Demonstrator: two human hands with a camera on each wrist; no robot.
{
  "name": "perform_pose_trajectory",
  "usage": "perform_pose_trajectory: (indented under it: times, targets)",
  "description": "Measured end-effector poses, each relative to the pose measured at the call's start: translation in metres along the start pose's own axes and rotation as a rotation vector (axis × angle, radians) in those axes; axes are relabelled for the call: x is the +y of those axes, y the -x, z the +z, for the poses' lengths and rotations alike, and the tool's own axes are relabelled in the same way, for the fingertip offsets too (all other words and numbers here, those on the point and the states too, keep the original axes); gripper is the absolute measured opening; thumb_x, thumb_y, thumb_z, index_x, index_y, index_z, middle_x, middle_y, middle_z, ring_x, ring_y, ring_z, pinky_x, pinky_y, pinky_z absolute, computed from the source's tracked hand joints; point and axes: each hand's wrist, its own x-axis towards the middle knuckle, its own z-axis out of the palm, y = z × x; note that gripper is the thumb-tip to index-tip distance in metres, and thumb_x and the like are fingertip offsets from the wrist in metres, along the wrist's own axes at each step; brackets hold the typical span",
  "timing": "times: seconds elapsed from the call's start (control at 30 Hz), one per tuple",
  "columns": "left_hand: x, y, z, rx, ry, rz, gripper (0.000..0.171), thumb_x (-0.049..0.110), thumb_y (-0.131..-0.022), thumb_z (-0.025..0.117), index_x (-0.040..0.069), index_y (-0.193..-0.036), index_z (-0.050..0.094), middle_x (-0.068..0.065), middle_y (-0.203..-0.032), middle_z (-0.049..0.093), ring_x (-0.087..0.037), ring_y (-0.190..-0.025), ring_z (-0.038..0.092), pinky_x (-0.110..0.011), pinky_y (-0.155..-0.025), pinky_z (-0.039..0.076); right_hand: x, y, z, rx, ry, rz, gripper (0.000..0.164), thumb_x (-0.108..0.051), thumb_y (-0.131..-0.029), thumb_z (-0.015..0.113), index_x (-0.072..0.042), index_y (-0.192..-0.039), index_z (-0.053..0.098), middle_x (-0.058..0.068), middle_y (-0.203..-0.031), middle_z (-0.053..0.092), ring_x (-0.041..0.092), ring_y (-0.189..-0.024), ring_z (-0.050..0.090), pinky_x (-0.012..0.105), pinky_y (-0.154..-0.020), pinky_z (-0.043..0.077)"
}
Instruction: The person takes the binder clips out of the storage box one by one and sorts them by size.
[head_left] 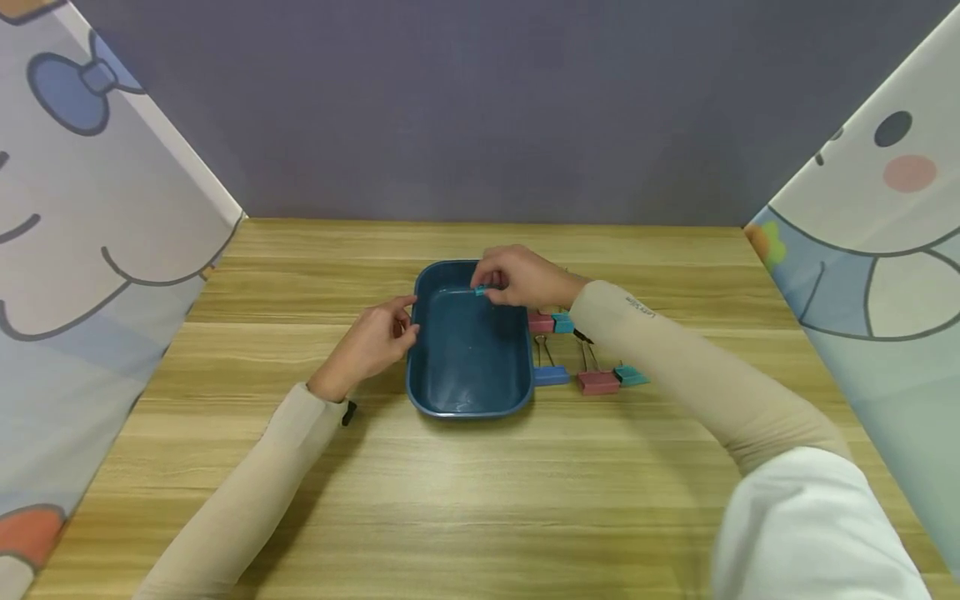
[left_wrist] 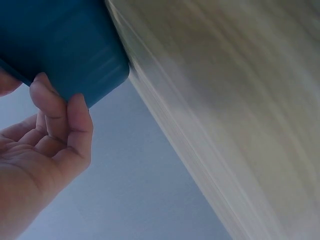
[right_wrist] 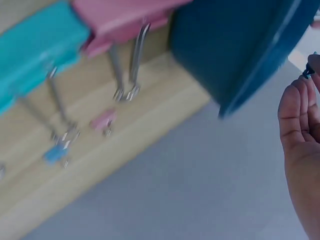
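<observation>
A deep blue rectangular tray [head_left: 467, 358] sits on the wooden table. At its left rim my left hand [head_left: 371, 340] holds on, with thumb and index finger on the edge; the left wrist view has curled fingers [left_wrist: 77, 117] against the outer wall. Over the tray's far right part, my right hand [head_left: 521, 279] pinches a small teal binder clip [head_left: 480, 290] between thumb and fingers. That small clip [right_wrist: 308, 71] also appears at the fingertips in the right wrist view, near the right edge.
Right of the tray lie larger binder clips: pink [head_left: 540, 322] and teal [head_left: 562, 322] behind, blue [head_left: 552, 376], pink [head_left: 598, 382] and teal [head_left: 631, 375] in front. The right wrist view adds a small pink clip [right_wrist: 103, 120] and a small blue clip [right_wrist: 55, 153].
</observation>
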Motion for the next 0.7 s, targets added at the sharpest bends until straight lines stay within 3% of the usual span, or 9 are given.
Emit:
perform_pose_trajectory:
  times: [0.33, 0.7]
  targets:
    - [0.001, 0.001, -0.002, -0.003, 0.012, 0.005, 0.046, 0.008, -0.088, 0.060, -0.007, -0.130, 0.049, -0.003, -0.082, 0.059, -0.015, -0.067, 0.053, -0.031, -0.059, 0.045, 0.026, 0.035, -0.041, 0.135, 0.030, 0.118, 0.017, -0.005, -0.087, 0.066, -0.011, -0.103, 0.069, 0.001, -0.096, 0.060, 0.014, -0.081, 0.053, 0.032, -0.073, 0.047]
    - [0.000, 0.001, -0.001, -0.003, 0.012, 0.003, 0.047, 0.009, -0.089, 0.060, -0.007, -0.131, 0.048, -0.003, -0.083, 0.059, -0.015, -0.068, 0.054, -0.031, -0.061, 0.046, 0.079, 0.077, -0.042, 0.188, -0.032, 0.334, 0.018, -0.002, -0.086, 0.065, -0.003, -0.105, 0.066, 0.009, -0.098, 0.061, 0.023, -0.084, 0.056, 0.041, -0.074, 0.047]
